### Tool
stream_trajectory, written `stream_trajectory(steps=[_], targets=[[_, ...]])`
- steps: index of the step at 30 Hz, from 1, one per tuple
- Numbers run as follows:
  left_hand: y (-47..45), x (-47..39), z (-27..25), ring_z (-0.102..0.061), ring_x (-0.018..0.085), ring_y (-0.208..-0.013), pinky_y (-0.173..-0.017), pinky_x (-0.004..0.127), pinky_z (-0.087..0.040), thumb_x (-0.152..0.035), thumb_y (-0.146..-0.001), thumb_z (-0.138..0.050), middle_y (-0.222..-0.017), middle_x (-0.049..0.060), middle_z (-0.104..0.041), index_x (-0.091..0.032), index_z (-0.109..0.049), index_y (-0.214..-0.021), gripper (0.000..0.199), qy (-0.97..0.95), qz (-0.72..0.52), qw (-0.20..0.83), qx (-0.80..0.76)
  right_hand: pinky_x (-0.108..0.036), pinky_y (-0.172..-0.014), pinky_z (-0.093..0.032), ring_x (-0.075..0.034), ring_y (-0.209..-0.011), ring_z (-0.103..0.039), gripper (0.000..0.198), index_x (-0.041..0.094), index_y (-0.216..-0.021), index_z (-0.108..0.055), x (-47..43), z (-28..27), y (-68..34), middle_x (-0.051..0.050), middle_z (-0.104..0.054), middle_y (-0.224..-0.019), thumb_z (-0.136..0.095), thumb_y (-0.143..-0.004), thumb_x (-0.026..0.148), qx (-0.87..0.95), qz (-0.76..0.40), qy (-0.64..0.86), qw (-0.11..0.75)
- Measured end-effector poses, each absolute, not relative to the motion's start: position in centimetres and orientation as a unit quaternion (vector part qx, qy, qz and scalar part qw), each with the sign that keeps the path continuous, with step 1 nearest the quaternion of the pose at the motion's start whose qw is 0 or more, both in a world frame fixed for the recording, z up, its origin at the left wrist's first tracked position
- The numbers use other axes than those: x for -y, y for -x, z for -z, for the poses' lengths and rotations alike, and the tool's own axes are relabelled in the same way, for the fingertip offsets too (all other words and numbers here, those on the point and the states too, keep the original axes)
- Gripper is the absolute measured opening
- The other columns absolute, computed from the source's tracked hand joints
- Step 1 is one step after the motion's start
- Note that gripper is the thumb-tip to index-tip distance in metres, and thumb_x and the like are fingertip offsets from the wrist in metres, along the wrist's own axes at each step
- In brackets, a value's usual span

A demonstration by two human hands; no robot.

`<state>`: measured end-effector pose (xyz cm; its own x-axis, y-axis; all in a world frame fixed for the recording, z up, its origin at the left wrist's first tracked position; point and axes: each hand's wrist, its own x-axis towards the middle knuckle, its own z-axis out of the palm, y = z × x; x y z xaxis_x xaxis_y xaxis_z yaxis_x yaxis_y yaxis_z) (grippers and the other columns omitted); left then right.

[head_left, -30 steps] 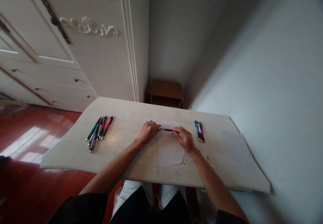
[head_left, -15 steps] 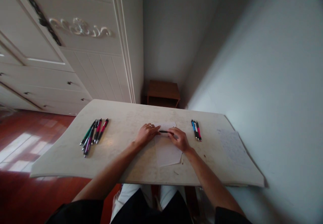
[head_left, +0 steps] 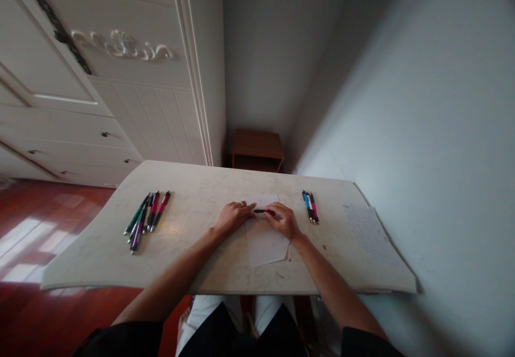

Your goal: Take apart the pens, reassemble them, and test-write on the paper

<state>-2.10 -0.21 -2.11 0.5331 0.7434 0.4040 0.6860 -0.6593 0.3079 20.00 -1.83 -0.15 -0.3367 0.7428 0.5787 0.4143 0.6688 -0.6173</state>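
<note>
A small dark pen lies crosswise between my two hands, above a sheet of white paper. My right hand pinches its right end with curled fingers. My left hand, with a ring on one finger, has its fingertips closed at the pen's left end; the exact grip is too small to make out. Both hands are low over the upper part of the paper, which bears faint writing near its top edge.
Several colored pens lie in a loose group at the table's left. A smaller group of pens is right of my hands. A written sheet lies near the right edge of the white table. Beyond stands a brown wooden stand.
The view has shifted slightly, so the table and pens appear a little further left. Both hands stay at the pen, with only a slight shift of the fingers.
</note>
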Motion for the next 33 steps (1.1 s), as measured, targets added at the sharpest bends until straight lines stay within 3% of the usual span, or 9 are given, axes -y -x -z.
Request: stream_trajectory(steps=[7,14,21,33], targets=[[1.8,0.8,1.3,-0.064,0.018,-0.074,-0.068,0.028,-0.049,-0.038,-0.094,-0.053,-0.088,0.008,-0.067,-0.020,-0.062,-0.123,0.035,-0.868,-0.257,0.068,-0.419,-0.028,-0.066,-0.054,-0.017,-0.070,-0.065,0.013,0.020,-0.091,-0.070,1.8,-0.1,-20.0,-0.006,-0.070,-0.080,-0.059,-0.088,0.028,0.788,-0.189,0.392,0.437],[1.6,0.9,0.6,-0.062,0.018,-0.084,-0.077,0.030,-0.050,-0.023,-0.097,-0.041,-0.094,0.010,-0.065,-0.018,-0.058,-0.128,0.036,-0.883,-0.276,0.082,-0.370,-0.028,-0.067,-0.055,-0.017,-0.073,-0.066,0.013,0.020,-0.091,-0.069,1.8,-0.2,-20.3,-0.005,-0.070,-0.082,-0.059,-0.088,0.029,0.768,-0.210,0.413,0.442],[1.9,0.5,1.1,-0.063,0.017,-0.082,-0.075,0.030,-0.048,-0.024,-0.095,-0.051,-0.091,0.007,-0.070,-0.021,-0.068,-0.113,0.025,-0.867,-0.340,0.086,-0.356,-0.028,-0.066,-0.054,-0.017,-0.071,-0.066,0.013,0.020,-0.090,-0.068,1.6,0.3,-20.4,-0.005,-0.069,-0.080,-0.062,-0.087,0.031,0.758,-0.232,0.418,0.443],[1.7,0.3,1.4,-0.067,0.015,-0.078,-0.077,0.028,-0.051,-0.030,-0.086,-0.067,-0.084,0.002,-0.073,-0.020,-0.070,-0.087,0.010,-0.782,-0.437,0.200,-0.398,-0.025,-0.060,-0.051,-0.015,-0.062,-0.063,0.018,0.019,-0.088,-0.070,1.7,0.6,-20.6,-0.003,-0.069,-0.077,-0.063,-0.086,0.036,0.730,-0.275,0.443,0.441]])
